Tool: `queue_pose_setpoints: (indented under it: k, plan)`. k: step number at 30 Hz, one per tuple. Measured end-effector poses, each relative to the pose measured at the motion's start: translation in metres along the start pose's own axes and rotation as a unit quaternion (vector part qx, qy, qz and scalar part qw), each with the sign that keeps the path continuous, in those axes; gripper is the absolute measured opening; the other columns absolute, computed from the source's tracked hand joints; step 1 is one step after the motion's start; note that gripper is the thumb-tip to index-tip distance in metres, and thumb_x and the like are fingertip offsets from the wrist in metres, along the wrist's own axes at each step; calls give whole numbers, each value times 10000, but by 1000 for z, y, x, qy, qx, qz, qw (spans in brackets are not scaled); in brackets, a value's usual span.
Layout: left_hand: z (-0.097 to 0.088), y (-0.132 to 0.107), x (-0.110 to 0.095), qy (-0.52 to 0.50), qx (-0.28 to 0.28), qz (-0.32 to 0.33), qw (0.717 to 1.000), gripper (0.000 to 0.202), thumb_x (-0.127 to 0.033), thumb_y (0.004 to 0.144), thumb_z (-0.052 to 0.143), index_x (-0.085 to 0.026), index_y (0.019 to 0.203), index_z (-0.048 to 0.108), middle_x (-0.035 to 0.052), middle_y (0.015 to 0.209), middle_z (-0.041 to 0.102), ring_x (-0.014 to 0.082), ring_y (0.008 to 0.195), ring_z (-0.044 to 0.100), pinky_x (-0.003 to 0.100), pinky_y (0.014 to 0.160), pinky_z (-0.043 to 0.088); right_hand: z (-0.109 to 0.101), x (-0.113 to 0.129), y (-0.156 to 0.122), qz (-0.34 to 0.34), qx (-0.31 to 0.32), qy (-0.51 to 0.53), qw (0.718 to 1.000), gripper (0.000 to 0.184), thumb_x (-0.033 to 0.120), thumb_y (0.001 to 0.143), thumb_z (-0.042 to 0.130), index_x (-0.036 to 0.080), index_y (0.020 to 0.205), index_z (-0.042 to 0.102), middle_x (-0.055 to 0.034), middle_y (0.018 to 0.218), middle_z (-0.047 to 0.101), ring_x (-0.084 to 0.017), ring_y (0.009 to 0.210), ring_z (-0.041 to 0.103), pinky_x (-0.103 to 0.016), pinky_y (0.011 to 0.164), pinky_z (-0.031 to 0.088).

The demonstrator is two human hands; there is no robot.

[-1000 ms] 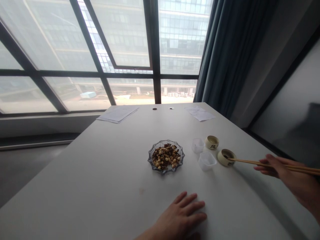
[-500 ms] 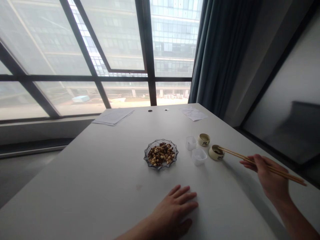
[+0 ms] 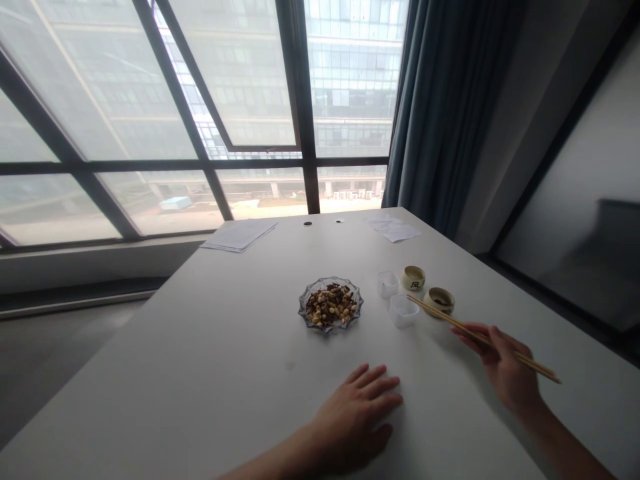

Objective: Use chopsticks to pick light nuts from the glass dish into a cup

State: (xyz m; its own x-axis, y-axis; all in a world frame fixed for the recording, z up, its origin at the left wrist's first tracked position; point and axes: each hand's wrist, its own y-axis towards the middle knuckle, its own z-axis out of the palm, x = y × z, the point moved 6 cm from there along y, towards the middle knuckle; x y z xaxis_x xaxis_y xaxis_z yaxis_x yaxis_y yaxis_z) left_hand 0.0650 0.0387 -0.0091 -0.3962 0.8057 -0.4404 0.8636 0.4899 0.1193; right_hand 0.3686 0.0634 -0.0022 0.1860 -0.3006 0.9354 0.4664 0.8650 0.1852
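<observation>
Between the fingers of my right hand (image 3: pixel 507 367) is a pair of wooden chopsticks (image 3: pixel 480 335), their tips above the nearer clear plastic cup (image 3: pixel 404 311). Whether the tips pinch anything is too small to tell. Just behind the sticks sits a small cream bowl (image 3: pixel 440 302) with something dark inside. My left hand (image 3: pixel 357 410) lies on the white table with its fingers spread, holding nothing. Ahead of it stands a scalloped glass dish (image 3: pixel 303 313) heaped with a brown and pale mix (image 3: pixel 334 305) that looks like nuts and dried pieces.
A second clear plastic cup (image 3: pixel 387 285) and another cream bowl (image 3: pixel 413 277) stand behind the nearer ones. Stacked papers (image 3: pixel 240 235) lie at the table's far left, and a crumpled sheet (image 3: pixel 395 229) at the far right. Windows and a dark curtain (image 3: pixel 445 113) bound the far side.
My right hand has moved left, carrying the chopstick tips from inside the cream bowl to above the nearer plastic cup. My left hand rests in much the same place. The view has shifted slightly.
</observation>
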Motion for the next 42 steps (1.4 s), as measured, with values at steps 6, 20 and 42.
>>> queue_pose_setpoints:
  k: [6, 20, 42]
  plan:
    - [3, 2, -6, 15, -21, -25, 999, 423, -311, 957, 585, -294, 1377, 531, 5, 1560, 503, 244, 1513, 354, 475, 1278, 237, -2, -2, -7, 10, -27, 11, 1000, 322, 480, 821, 804, 160, 862, 817, -142, 847, 799, -277, 810, 797, -280, 747, 655]
    - [4, -1, -16, 45, -34, -26, 998, 445, -295, 955, 565, -282, 1397, 518, 2, 1564, 498, 249, 1503, 367, 469, 1266, 264, 17, -1, -22, 10, 34, 44, 998, 281, 433, 737, 890, 173, 787, 795, -119, 876, 804, -282, 816, 798, -287, 788, 657]
    - [3, -5, -8, -1, -27, 3, 1000, 454, -379, 989, 585, -301, 1434, 538, 26, 1576, 485, 264, 1514, 361, 467, 1262, 248, 136, 42, -22, -49, 187, 12, 981, 451, 604, 883, 706, 165, 804, 771, -125, 723, 780, -275, 661, 784, -318, 592, 660]
